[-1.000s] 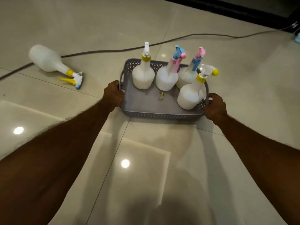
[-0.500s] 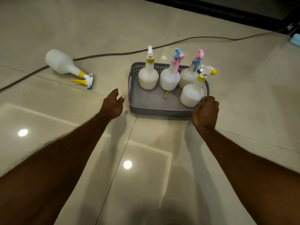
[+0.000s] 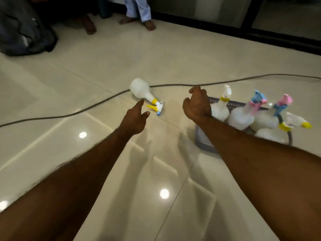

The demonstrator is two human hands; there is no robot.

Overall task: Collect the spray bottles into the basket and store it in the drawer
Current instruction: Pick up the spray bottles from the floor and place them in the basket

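Hands, my left hand (image 3: 134,121) and right hand (image 3: 197,106), are open and empty. One spray bottle (image 3: 143,92) lies across a black cord (image 3: 191,84), beside the basket (image 3: 202,141).

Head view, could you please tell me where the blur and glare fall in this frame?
Head view: motion blur smears the four spray bottles standing in the basket at right; the fallen bottle and both hands, left and right, read somewhat sharper. Round ceiling-light reflections glare on the glossy floor, where the arms cast soft shadows.
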